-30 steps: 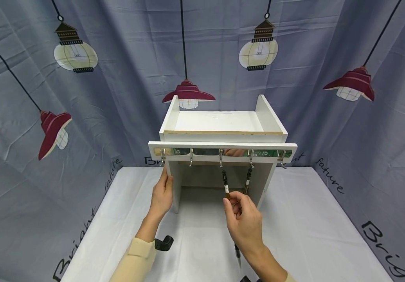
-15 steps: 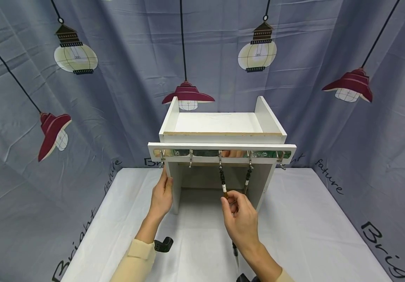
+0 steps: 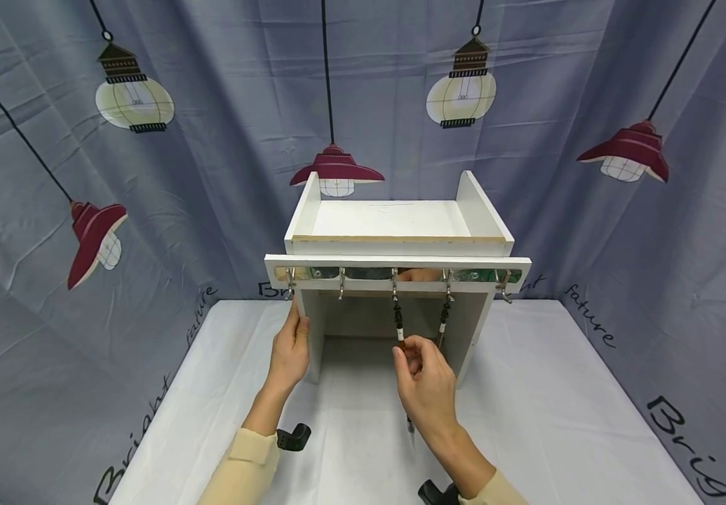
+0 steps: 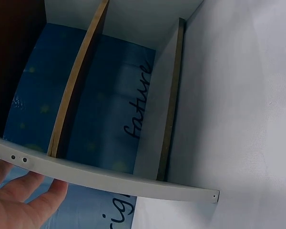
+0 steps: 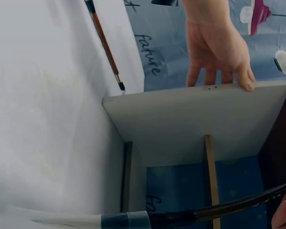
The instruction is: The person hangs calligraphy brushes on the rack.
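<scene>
Brush (image 3: pixel 399 324), now raised to middle hook (image 3: pixel 395 286), right hand (image 3: pixel 429 384) pinching it, left hand (image 3: pixel 288 352) gripping side panel (image 3: pixel 315 337)

1. Between the left hand (image 3: pixel 290 345) and right hand (image 3: pixel 427 389), I see room over the white tabletop (image 3: pixel 356 414) into the cabinet's (image 3: pixel 400 247) lower bay.
2. The hook rail (image 3: pixel 363 286) crosses that bay's top, its metal hooks (image 3: pixel 341 283) jutting forward; a hand passes underneath.
3. Right of centre, the held paintbrush (image 3: pixel 398 324) and another hanging brush (image 3: pixel 444 322) obstruct.
4. The left hand blocks the left panel's front edge.
5. The upper tray (image 3: pixel 391 217) is reachable from above.
</scene>
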`<state>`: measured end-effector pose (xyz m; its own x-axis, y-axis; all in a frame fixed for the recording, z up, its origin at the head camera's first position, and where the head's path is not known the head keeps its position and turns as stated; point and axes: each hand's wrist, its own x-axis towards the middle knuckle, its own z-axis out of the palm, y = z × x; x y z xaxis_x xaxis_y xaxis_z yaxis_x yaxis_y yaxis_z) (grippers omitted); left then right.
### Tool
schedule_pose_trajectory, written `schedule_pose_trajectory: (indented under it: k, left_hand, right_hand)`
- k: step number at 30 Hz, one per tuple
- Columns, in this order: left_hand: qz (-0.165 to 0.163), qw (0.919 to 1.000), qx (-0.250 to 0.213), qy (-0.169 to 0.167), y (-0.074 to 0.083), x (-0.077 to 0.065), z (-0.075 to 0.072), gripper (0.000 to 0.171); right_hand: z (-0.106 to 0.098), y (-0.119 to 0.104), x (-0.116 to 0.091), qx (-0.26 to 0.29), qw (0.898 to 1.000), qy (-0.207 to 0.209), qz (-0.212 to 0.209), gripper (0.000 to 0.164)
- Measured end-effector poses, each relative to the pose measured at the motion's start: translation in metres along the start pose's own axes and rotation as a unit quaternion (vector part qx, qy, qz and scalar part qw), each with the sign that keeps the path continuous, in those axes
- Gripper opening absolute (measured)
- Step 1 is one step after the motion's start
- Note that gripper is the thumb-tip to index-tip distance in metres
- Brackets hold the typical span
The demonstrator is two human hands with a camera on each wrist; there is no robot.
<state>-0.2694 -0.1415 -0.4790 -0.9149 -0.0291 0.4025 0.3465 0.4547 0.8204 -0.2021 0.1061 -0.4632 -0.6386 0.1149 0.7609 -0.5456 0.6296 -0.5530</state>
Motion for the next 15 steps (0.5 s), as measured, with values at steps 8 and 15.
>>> schedule_pose_trajectory:
  k: [8,15]
  left_hand:
    - [0.001,1.0,-0.006,-0.001,-0.001,0.001,0.0,0.059]
    - [0.003,1.0,-0.006,0.003,0.0,0.001,0.001,0.059]
  right_hand:
    - [0.009,0.004,0.004,-0.008,1.0,-0.012,0.021,0.019]
    - [0.015,0.006,0.008,-0.012,0.999,-0.017,0.027,0.019]
